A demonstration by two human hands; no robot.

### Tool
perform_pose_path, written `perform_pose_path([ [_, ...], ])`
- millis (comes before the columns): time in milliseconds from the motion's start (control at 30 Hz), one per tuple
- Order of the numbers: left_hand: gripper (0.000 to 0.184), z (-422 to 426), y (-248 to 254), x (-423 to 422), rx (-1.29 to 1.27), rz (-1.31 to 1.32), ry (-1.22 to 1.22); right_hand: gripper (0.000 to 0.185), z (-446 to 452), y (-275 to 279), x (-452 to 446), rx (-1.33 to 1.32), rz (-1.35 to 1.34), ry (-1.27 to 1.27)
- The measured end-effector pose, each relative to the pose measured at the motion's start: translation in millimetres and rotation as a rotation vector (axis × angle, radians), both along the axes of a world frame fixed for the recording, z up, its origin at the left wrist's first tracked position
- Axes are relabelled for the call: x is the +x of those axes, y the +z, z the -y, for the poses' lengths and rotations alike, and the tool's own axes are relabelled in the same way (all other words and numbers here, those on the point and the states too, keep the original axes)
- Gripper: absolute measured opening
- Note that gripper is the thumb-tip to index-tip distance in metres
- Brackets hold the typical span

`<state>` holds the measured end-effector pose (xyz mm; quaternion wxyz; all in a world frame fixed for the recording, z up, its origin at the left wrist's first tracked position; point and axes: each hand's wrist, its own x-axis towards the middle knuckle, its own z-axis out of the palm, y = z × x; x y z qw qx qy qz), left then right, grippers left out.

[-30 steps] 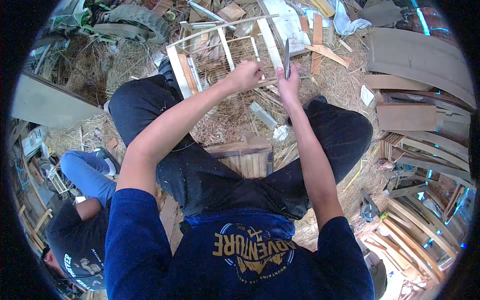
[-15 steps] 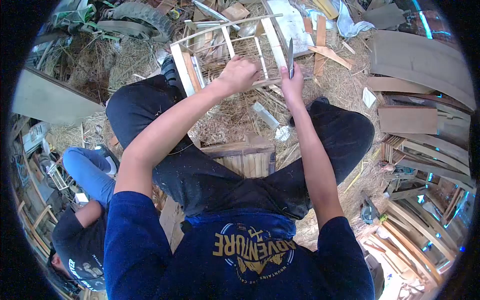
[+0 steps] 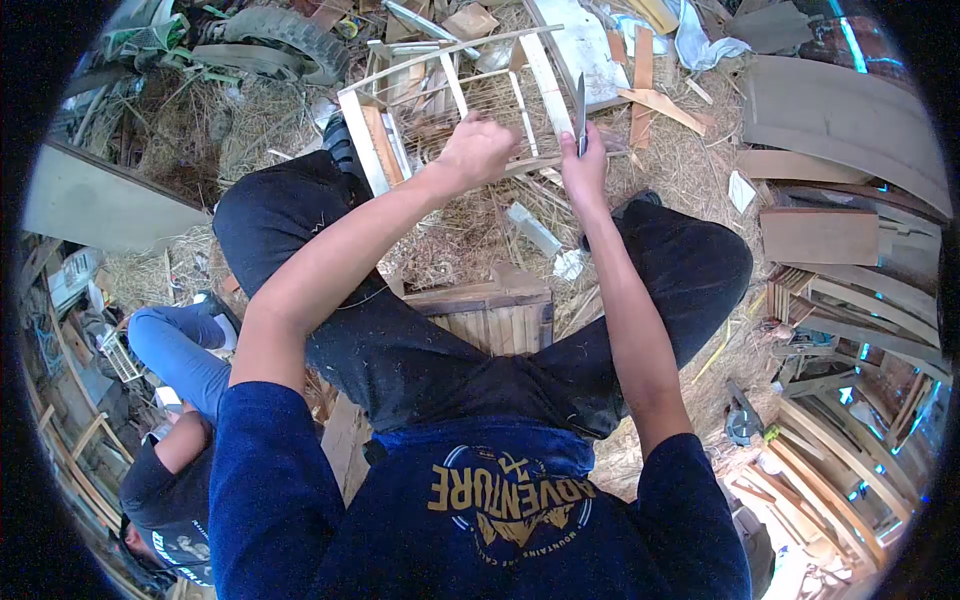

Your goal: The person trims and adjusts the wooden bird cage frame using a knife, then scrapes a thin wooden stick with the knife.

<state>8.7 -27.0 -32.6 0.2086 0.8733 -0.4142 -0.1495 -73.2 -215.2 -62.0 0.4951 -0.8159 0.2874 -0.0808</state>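
Note:
A knife [image 3: 581, 108] stands in my right hand [image 3: 585, 165], its blade pointing away from me and the fingers wrapped round the handle. That hand is beside the right end of a light wooden frame [image 3: 545, 85] with crossbars and thin slats, which sits on the ground between my feet. My left hand [image 3: 482, 150] is closed in a fist over the frame's near rail. Whatever it grips is hidden by the fingers. A few fingers' width of space separates the two hands.
Below my hands lies a slatted wooden piece [image 3: 490, 325] between my thighs. Straw and wood scraps cover the ground. A tyre [image 3: 285, 40] lies at the upper left, boards [image 3: 820, 235] are stacked at the right, and another person [image 3: 180, 360] sits at the lower left.
My hands and the knife keep nearly the same place, with the left fist shifted very slightly. The person at the lower left has moved their upper body a little.

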Motion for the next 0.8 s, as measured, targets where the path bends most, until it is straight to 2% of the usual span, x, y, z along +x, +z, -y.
perform_pose_path([
  [167,0.008,-1.6,3.3,-0.1,-0.001,-0.012,0.0,0.043,2.7,-10.0,-0.6,-0.061,-0.049,-0.005],
  [267,0.008,0.3,18.7,0.4,0.036,-0.034,0.004,0.043,-5.6,19.1,1.5,0.006,-0.108,0.019],
  [467,0.01,2.8,16.2,2.6,0.06,-0.025,0.009,0.037,-9.9,18.6,2.2,0.02,-0.034,-0.021],
  [667,0.012,1.7,12.3,2.2,0.04,-0.027,0.011,0.035,-6.4,12.0,2.8,-0.029,-0.078,-0.017],
  [800,0.012,2.3,9.2,0.4,0.026,-0.018,0.037,0.035,-7.7,14.3,2.4,-0.004,0.005,-0.013],
])
